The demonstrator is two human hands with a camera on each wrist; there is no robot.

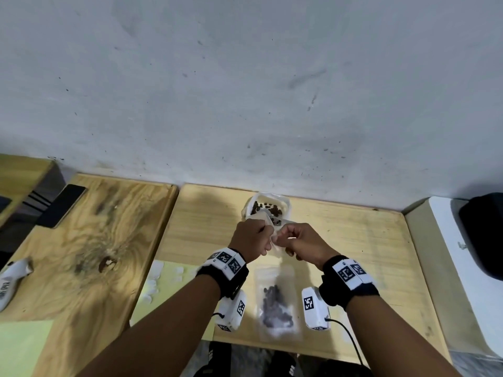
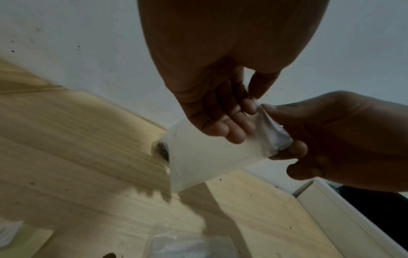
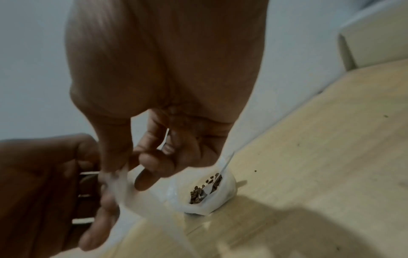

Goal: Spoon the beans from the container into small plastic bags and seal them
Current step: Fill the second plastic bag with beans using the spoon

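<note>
Both forearms are stretched out over the pale wooden table (image 1: 340, 240), hands raised just above it and brought together. A small empty translucent plastic bag (image 2: 205, 157) is pinched at its top edge from both sides: the left hand (image 1: 251, 238) has its fingers curled over one side with the thumb pressed against it, and the right hand (image 1: 302, 242) has thumb and fingertips nipped onto the other side. The bag is thin, frosted and a bit crumpled where it's gripped, hanging loose below.

Just behind the hands, against the grey scuffed wall (image 1: 245, 91), a round white container (image 1: 268, 209) is set, with small dark brown beans (image 1: 268, 209) inside. Nearer the table's front edge, a flat clear plastic bag holding dark beans (image 1: 276, 303) is laid between the wrists.
</note>
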